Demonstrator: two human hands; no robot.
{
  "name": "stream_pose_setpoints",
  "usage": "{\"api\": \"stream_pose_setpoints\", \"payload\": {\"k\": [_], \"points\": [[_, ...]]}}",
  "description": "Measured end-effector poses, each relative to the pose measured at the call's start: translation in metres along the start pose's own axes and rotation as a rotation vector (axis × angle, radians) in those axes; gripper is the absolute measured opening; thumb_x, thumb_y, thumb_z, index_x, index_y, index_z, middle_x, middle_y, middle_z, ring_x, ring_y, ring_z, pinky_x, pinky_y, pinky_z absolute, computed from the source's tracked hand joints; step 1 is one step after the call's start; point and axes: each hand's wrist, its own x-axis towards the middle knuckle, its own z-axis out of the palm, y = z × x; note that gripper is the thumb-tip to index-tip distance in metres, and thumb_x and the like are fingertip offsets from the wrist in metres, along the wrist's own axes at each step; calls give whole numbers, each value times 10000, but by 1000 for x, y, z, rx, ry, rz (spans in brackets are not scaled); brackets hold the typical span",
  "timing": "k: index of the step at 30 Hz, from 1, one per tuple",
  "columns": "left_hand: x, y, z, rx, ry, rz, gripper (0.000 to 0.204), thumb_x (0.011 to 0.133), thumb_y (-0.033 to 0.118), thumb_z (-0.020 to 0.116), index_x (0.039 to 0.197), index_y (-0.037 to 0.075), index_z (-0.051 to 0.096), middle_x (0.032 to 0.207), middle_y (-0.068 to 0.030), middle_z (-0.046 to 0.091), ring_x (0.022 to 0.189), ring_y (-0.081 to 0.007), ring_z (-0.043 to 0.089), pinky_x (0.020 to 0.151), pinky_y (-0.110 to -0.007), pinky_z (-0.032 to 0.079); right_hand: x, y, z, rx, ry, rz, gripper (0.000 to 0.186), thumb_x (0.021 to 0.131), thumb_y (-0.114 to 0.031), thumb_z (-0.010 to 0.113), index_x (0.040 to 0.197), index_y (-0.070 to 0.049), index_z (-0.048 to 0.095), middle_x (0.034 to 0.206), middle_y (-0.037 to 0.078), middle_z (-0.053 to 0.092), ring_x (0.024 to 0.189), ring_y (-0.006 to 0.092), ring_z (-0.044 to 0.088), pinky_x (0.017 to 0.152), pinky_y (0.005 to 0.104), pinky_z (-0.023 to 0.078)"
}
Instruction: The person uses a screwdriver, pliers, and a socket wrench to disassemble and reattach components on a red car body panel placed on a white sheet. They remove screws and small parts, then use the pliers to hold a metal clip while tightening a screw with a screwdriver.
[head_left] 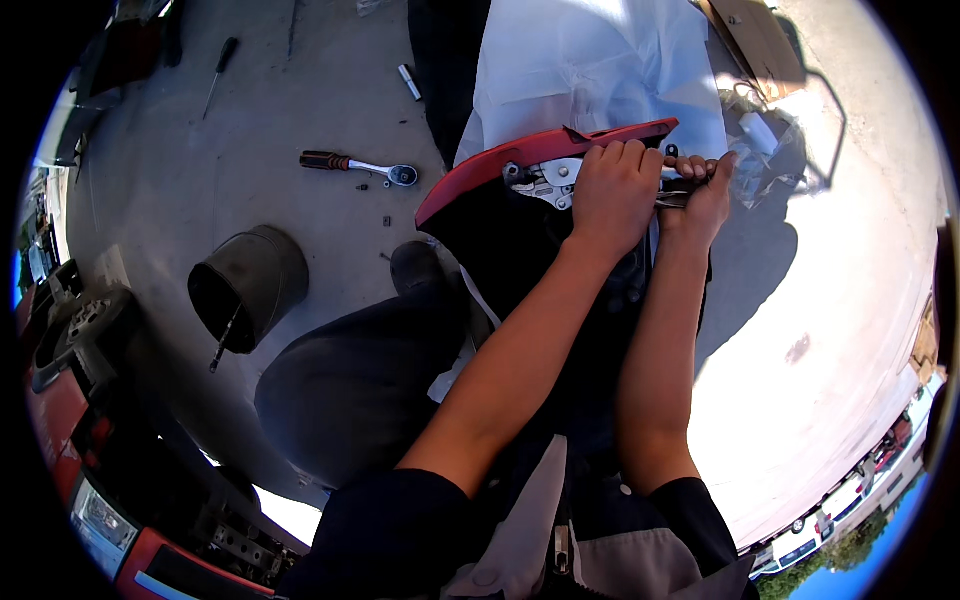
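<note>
Before me lies a curved car body panel (465, 190) with a red painted edge and a black inner side. A silver metal bracket (548, 184) with round fasteners is attached along it. My left hand (620, 200) is closed over the bracket's right end, with its fingers at the panel's red edge. Close beside it, my right hand (703, 192) is closed around a slim shiny metal piece (672, 194), perhaps a hand tool; the fingers hide most of it. White plastic sheeting (600, 65) spreads beneath and beyond the panel.
A ratchet wrench (375, 168) lies on the concrete at left, near small hardware pieces (387, 221). Farther off are a screwdriver (219, 80) and a white tube (409, 82). A black bucket (265, 280) lies tipped. Clear plastic bag (785, 160) and cardboard (760, 45) sit at right.
</note>
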Motion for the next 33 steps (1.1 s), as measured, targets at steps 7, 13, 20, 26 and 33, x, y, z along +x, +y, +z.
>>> {"api": "stream_pose_setpoints", "payload": {"k": [7, 13, 20, 26, 33], "points": [[-39, 31, -26, -232, 206, -150, 358, 824, 62, 680, 1159, 37, 554, 1118, -142, 575, 968, -298, 638, 937, -419, 495, -10, -3, -3, -260, 14, -108, 275, 1060, -261, 534, 890, -46, 533, 831, 67, 595, 749, 185, 560, 760, 366, 512], [-72, 53, -18, -1343, 265, -1225, 383, 1047, 214, 548, 1304, -38, 418, 1217, -151, 555, 1126, -251, 633, 874, -372, 571, -37, -14, -24, -944, -91, -225, 329, 1022, -209, 596, 1288, -17, 615, 1102, 84, 665, 971, 137, 618, 794, 277, 517], [-41, 68, 15, -1970, 243, -1088, 361, 1088, 249, 463, 1387, 48, 442, 1333, -97, 567, 1278, -230, 544, 1042, -424, 457, -27, -38, -23, -1198, -307, -287, 281, 1002, -153, 614, 1226, 12, 652, 1019, 111, 720, 897, 153, 655, 793, 301, 527], [-29, 88, 40, -2058, 453, -1098, 368, 1085, 311, 475, 1399, 126, 422, 1318, -82, 557, 1259, -222, 539, 1040, -421, 463, -8, -56, -23, -1164, -376, -45, 236, 983, -133, 635, 1167, 12, 662, 1009, 95, 721, 914, 163, 664, 843, 310, 514], [-5, 91, 55, -2090, 697, -1250, 351, 1066, 425, 491, 1198, 102, 533, 1104, -72, 609, 1022, -196, 610, 864, -375, 522, 11, -71, -18, -1195, -530, 122, 215, 955, -135, 677, 1111, 13, 690, 964, 74, 717, 901, 138, 649, 817, 296, 510]]}}
